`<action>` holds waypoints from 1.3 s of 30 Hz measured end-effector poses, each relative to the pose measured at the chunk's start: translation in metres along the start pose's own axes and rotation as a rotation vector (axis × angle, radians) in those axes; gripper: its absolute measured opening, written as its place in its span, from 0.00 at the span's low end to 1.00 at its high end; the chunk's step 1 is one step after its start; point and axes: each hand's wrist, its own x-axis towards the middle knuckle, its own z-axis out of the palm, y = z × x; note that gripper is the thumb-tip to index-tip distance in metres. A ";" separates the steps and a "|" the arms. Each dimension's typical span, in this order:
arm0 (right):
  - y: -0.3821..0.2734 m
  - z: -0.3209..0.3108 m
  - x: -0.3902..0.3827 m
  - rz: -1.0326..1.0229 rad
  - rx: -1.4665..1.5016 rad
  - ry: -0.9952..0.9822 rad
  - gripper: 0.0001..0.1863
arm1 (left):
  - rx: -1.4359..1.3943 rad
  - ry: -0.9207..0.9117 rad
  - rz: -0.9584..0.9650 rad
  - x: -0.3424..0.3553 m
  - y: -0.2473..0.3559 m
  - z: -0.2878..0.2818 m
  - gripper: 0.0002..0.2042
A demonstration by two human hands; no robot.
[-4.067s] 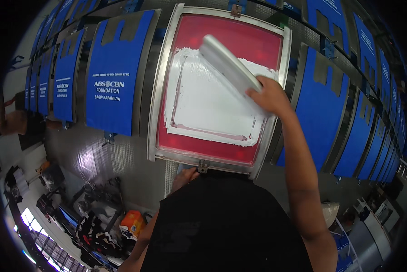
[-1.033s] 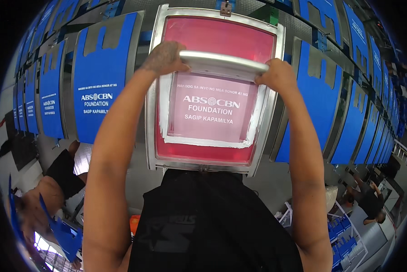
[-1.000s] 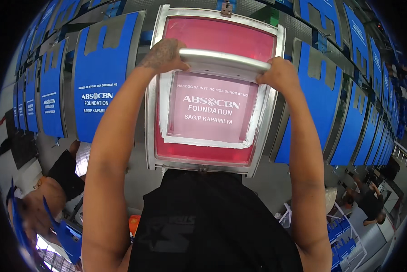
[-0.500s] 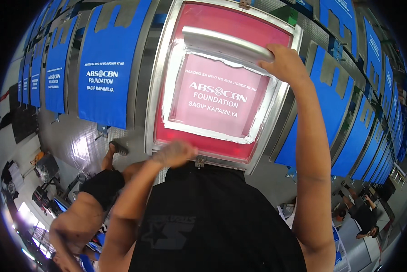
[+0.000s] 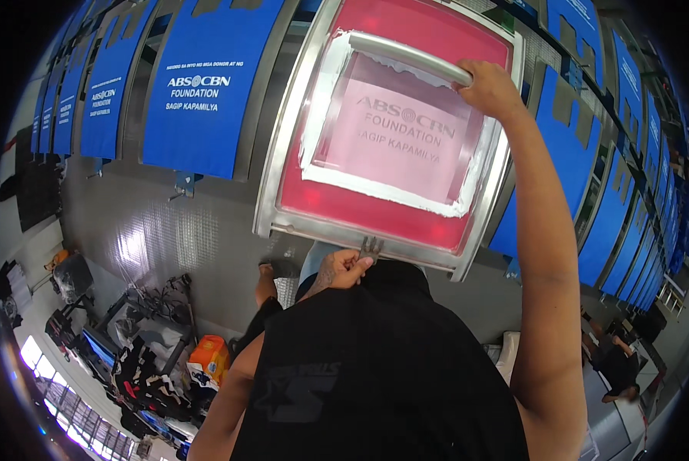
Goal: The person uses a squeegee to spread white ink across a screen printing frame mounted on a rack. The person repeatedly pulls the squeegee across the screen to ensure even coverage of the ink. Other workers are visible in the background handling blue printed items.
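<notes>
Via the head cam, from my remote seat: a bare right hand [image 5: 489,88] wraps the right end of a long silver metal squeegee [image 5: 410,58], fingers curled round its rounded back. The tool lies at a slant across the upper part of a rectangular silver metal frame [image 5: 299,123] with red mesh [image 5: 352,201], over a pink see-through window [image 5: 394,165] edged in thick white ink [image 5: 390,194]. The left hand [image 5: 344,269] pinches a small dark metal bracket [image 5: 371,250] at the frame's near rail, thumb up against it. Can't tell if the frame sits flat or is raised. Flat blue fabric panels [image 5: 198,131] line both sides.

My read: the squeegee's stiff, of moderate wt., prob. slick where ink has got on it — best held by the bare back, well clear of the inked edge. The frame looks rigid, mesh taut & prob. delicate, so rails or bracket only.
</notes>
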 end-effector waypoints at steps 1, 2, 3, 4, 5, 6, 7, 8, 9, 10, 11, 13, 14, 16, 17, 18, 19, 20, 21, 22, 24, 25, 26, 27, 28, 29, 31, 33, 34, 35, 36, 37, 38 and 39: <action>-0.003 0.005 -0.015 0.011 0.009 0.023 0.20 | 0.008 -0.018 0.037 0.001 0.001 0.000 0.19; -0.011 0.013 -0.031 0.009 0.022 0.049 0.19 | 0.005 -0.018 0.055 0.000 0.001 0.001 0.19; -0.020 0.023 -0.047 0.007 0.038 0.078 0.19 | 0.007 -0.016 0.072 0.000 0.002 -0.001 0.18; -0.033 0.037 -0.064 -0.019 0.021 0.073 0.18 | 0.012 -0.009 0.091 0.002 0.003 -0.005 0.18; -0.046 0.050 -0.087 -0.040 -0.001 0.064 0.18 | 0.015 -0.013 0.110 0.003 0.005 -0.008 0.18; -0.067 0.060 -0.112 -0.003 0.002 0.025 0.18 | 0.013 -0.016 0.125 0.003 0.006 -0.008 0.18; -0.086 0.069 -0.140 0.040 0.007 -0.014 0.19 | 0.015 -0.023 0.138 0.004 0.007 -0.007 0.17; -0.098 0.086 -0.167 -0.003 0.010 0.039 0.19 | 0.026 -0.023 0.131 0.005 0.007 -0.006 0.17; -0.110 0.098 -0.189 -0.048 0.010 0.092 0.19 | 0.036 -0.021 0.125 0.008 0.005 -0.004 0.17; -0.122 0.101 -0.205 -0.067 0.055 0.147 0.19 | 0.047 -0.020 0.117 0.012 0.002 -0.003 0.18; -0.129 0.102 -0.213 -0.090 0.103 0.201 0.18 | 0.124 0.007 0.157 0.016 -0.004 -0.003 0.18; -0.121 0.100 -0.210 -0.063 0.088 0.219 0.13 | 0.283 0.060 0.235 0.025 -0.019 -0.003 0.19; -0.114 0.093 -0.204 -0.033 0.097 0.200 0.14 | 0.303 0.073 0.244 0.025 -0.017 -0.002 0.19; -0.102 0.076 -0.192 0.071 0.137 0.195 0.16 | 0.344 0.101 0.266 0.023 -0.012 0.000 0.20; -0.096 0.063 -0.186 0.198 0.245 0.158 0.17 | 0.368 0.116 0.260 0.021 -0.011 0.000 0.19; -0.088 0.047 -0.181 0.329 0.351 0.119 0.17 | 0.393 0.125 0.255 0.020 -0.010 0.001 0.18; -0.077 0.038 -0.175 0.457 0.456 0.078 0.18 | 0.416 0.138 0.250 0.019 -0.009 0.001 0.18; -0.046 0.057 -0.176 0.426 0.518 0.224 0.21 | 0.544 0.179 0.343 0.016 -0.005 0.001 0.18; -0.027 0.058 -0.175 0.465 0.627 0.222 0.21 | 0.673 0.226 0.433 0.013 -0.001 -0.003 0.17; -0.010 0.058 -0.174 0.503 0.735 0.218 0.21 | 0.801 0.273 0.523 0.012 0.004 -0.009 0.17; 0.039 0.081 -0.173 0.555 1.051 0.190 0.23 | 0.918 0.569 0.763 0.020 0.017 -0.036 0.18; 0.051 0.088 -0.172 0.624 1.186 0.141 0.23 | 0.962 0.758 0.673 0.028 0.032 -0.052 0.22; 0.056 0.092 -0.171 0.685 1.326 0.082 0.24 | 1.127 1.087 0.929 0.042 0.045 -0.075 0.21; 0.061 0.097 -0.170 0.745 1.467 0.016 0.24 | 1.130 1.211 0.866 0.056 0.051 -0.099 0.21; 0.062 0.102 -0.170 0.735 1.518 -0.027 0.26 | 1.128 1.331 0.805 0.066 0.051 -0.122 0.22; 0.065 0.114 -0.168 0.704 1.566 -0.019 0.23 | 0.817 1.172 0.510 0.067 0.049 -0.140 0.23; 0.066 0.119 -0.167 0.619 1.658 -0.071 0.23 | 0.202 0.779 -0.048 0.062 0.032 -0.164 0.27; 0.069 0.114 -0.172 0.594 1.647 -0.081 0.22 | 0.239 0.789 0.149 0.060 0.006 -0.163 0.29; 0.074 0.110 -0.178 0.589 1.640 -0.074 0.22 | 0.258 0.780 0.251 0.058 -0.006 -0.156 0.30; 0.081 0.105 -0.184 0.595 1.649 -0.067 0.22 | 0.302 0.843 0.220 0.052 -0.016 -0.148 0.30; 0.084 0.099 -0.190 0.602 1.659 -0.058 0.22 | 0.347 0.906 0.191 0.045 -0.024 -0.145 0.29; 0.088 0.095 -0.201 0.623 1.664 -0.045 0.22 | 0.300 0.878 0.216 0.042 -0.026 -0.135 0.29; 0.092 0.096 -0.215 0.650 1.669 -0.011 0.22 | 0.251 0.853 0.236 0.037 -0.027 -0.119 0.28; 0.092 0.095 -0.220 0.671 1.672 0.039 0.23 | 0.245 0.833 0.302 0.041 -0.017 -0.113 0.28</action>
